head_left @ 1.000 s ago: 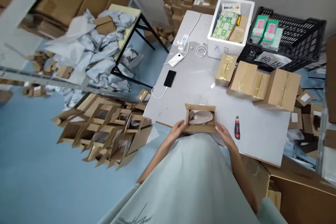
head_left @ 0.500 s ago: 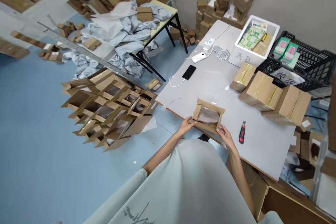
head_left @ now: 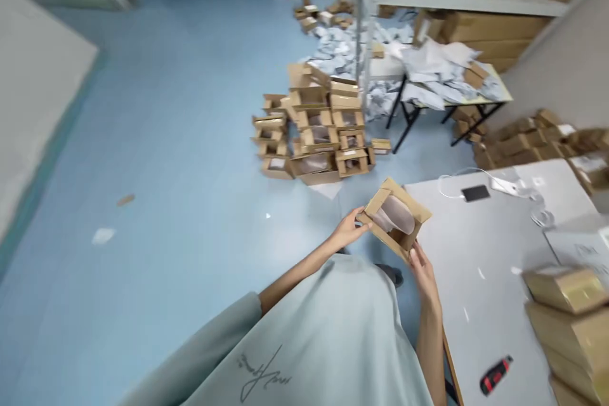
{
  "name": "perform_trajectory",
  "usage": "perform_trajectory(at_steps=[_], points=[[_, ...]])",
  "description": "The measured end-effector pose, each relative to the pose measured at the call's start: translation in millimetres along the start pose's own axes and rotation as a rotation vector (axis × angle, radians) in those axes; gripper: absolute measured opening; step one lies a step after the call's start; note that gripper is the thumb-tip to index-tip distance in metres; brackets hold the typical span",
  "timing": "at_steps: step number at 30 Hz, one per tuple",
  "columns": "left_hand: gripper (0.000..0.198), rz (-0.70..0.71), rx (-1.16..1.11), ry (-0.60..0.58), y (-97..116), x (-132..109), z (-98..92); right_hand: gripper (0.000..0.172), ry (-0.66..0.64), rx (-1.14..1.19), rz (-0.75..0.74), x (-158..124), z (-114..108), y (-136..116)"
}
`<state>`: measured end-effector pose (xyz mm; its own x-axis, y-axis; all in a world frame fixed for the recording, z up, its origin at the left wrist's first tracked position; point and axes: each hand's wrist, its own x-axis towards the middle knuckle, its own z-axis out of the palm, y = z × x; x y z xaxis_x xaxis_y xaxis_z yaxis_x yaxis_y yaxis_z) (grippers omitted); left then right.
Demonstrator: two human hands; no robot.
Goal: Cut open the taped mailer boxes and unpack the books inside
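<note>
Between my two hands is a small cardboard box (head_left: 421,210) with its top flaps spread. Greyish translucent wrapping (head_left: 398,214) shows inside it. My left hand (head_left: 351,228) grips the left corner of the box, thumb on the edge. My right hand (head_left: 422,269) holds its lower right corner, fingers partly hidden by the box. The box is tilted and held over the table's left edge. A red and black utility knife (head_left: 496,375) lies on the grey table (head_left: 457,254), to the right of my right hand.
Several open cardboard boxes (head_left: 314,133) stand grouped on the blue floor ahead. A phone (head_left: 476,193) with a white cable lies on the table's far side. Closed taped boxes (head_left: 566,323) line its right. Farther off, a small table (head_left: 499,90) bears crumpled wrapping. A metal shelf post (head_left: 365,25) rises behind the boxes.
My view has swung left toward the floor boxes. Both hands have lifted the cardboard box from the table's edge and turned it, still gripping it.
</note>
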<state>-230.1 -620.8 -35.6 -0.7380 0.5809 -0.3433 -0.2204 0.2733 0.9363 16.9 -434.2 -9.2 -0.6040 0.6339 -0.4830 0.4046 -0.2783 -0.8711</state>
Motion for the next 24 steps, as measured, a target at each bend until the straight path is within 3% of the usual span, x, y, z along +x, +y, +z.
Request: perform_trajectory(at_steps=[3,5,10,17,24], points=[[0.068,-0.019,-0.069,0.205,-15.9,-16.3,-83.2,0.101,-0.14,-0.014,0.066,31.4,84.3,-34.4],[0.065,-0.063,-0.114,0.328,-27.4,-29.2,-127.9,0.098,-0.222,-0.065,0.095,47.3,138.9,-54.9],[0.063,-0.205,-0.193,0.536,-54.7,-52.0,-211.7,0.088,-0.397,-0.191,0.089,80.5,256.6,-88.9],[0.067,-0.426,-0.219,0.7,-84.6,-58.1,-326.2,0.066,-0.623,-0.304,0.209,141.2,419.9,-88.9],[0.072,-0.629,-0.195,0.77,-95.1,-23.2,-459.5,0.06,-0.744,-0.407,0.308,189.2,588.7,-84.3]])
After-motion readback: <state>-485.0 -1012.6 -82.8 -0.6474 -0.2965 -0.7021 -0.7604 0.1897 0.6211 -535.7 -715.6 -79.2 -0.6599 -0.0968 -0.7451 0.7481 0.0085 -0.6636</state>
